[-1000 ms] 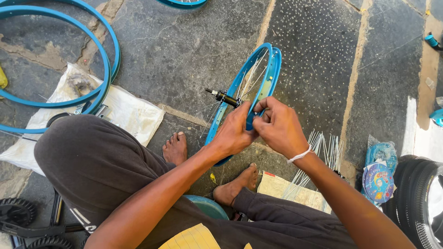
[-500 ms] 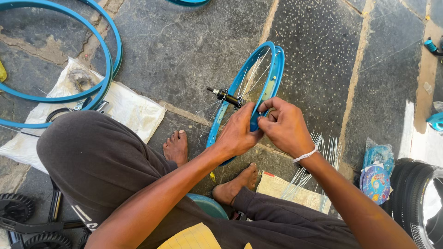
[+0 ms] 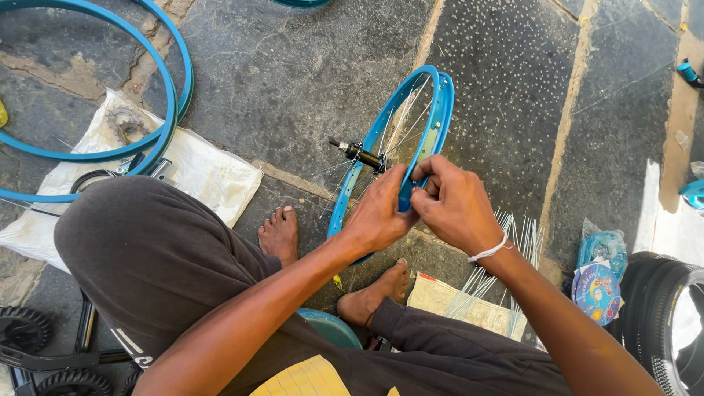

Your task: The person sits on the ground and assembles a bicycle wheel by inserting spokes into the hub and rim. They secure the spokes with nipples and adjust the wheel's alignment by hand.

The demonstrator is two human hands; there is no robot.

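Loose blue rims (image 3: 95, 150) lie on a white sack (image 3: 213, 180) at left, spare spokes (image 3: 506, 264) and a tyre (image 3: 660, 308) at right; fingers hide the near edge of the blue wheel (image 3: 422, 110) standing upright on the stone floor (image 3: 293, 73), its axle (image 3: 359, 152) pointing left; left hand (image 3: 381, 209) and right hand (image 3: 455, 205) both pinch its rim

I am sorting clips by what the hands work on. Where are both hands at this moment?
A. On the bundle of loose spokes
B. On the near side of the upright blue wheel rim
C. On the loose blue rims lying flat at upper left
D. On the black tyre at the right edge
B: the left hand and right hand both grip the upright blue wheel rim.
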